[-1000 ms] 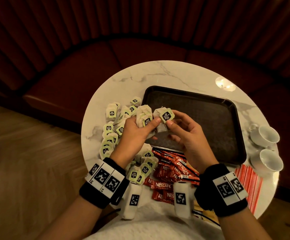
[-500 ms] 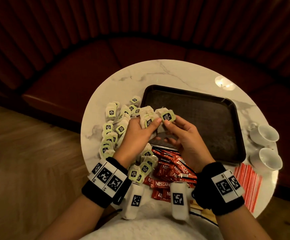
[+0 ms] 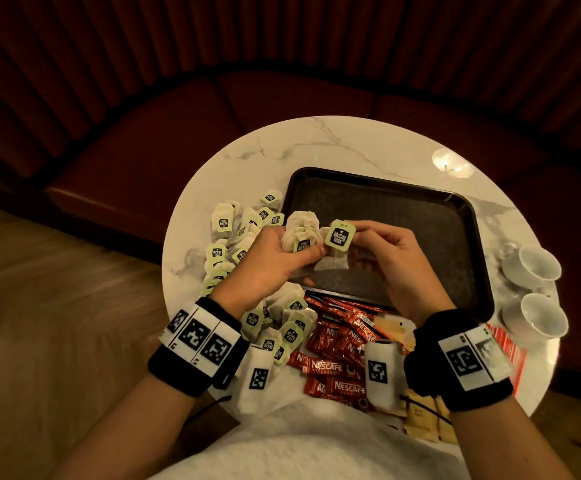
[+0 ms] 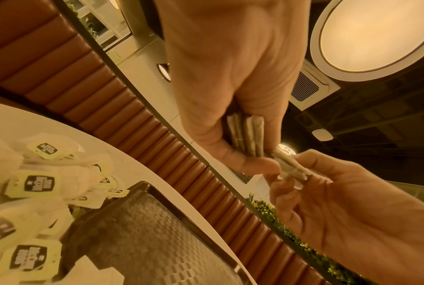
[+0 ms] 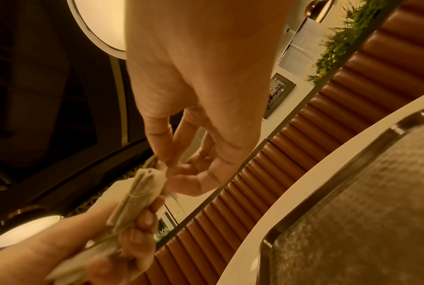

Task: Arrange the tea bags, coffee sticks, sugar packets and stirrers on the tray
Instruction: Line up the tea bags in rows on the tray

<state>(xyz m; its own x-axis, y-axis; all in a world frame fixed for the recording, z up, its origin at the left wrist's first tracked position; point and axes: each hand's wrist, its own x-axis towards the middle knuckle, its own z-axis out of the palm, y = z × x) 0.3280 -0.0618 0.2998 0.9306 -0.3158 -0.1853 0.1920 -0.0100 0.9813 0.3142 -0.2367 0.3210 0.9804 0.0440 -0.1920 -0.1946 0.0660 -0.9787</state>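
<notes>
My left hand (image 3: 294, 259) grips a small stack of tea bags (image 3: 299, 233) above the near-left corner of the dark tray (image 3: 403, 216). My right hand (image 3: 358, 235) pinches one tea bag with a green tag (image 3: 339, 237) right beside that stack. In the left wrist view the stack (image 4: 247, 135) sits edge-on between thumb and fingers, with the single tea bag (image 4: 291, 168) touching it. Loose tea bags (image 3: 226, 237) lie left of the tray. Red coffee sticks (image 3: 334, 362), brown sugar packets (image 3: 420, 419) and red-striped stirrers (image 3: 510, 355) lie at the table's near edge. Nothing lies on the tray's surface.
Two white cups (image 3: 538, 268) (image 3: 538, 320) stand at the right of the round marble table (image 3: 316, 143). A curved red bench (image 3: 178, 133) wraps behind the table. More tea bags (image 3: 282, 323) lie under my left wrist.
Both hands have stayed together over the tray's near-left corner. The right hand's tea bag has shifted slightly, and its bag now hangs below the tag beside the stack.
</notes>
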